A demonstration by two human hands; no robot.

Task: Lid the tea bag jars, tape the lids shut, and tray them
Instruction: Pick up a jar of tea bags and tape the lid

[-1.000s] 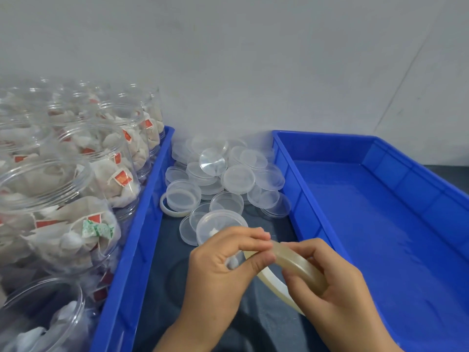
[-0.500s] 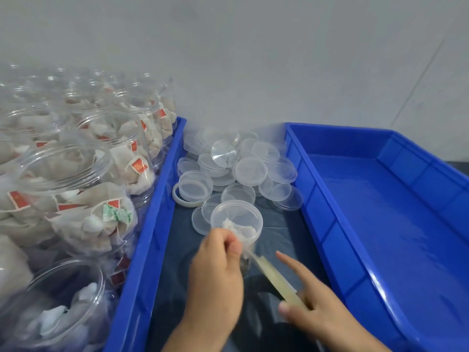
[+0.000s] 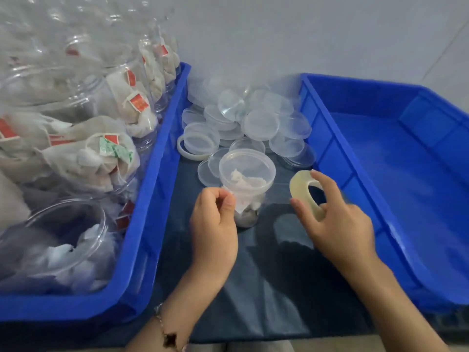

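A lidded clear jar with tea bags inside stands on the dark cloth between two blue trays. My left hand pinches the free end of a clear tape strip against the jar's near left side. My right hand grips the roll of clear tape to the right of the jar. A stretch of tape runs from the roll across the jar's front to my left fingers. A pile of loose clear lids lies behind the jar.
The left blue tray holds several open jars of tea bags. The right blue tray has nothing in it. A second tape ring lies by the lids. A grey wall rises behind.
The tape roll moved from in front of the jar out to its right, pulling a strip free. My left hand shifted up to the jar's side with the tape end.
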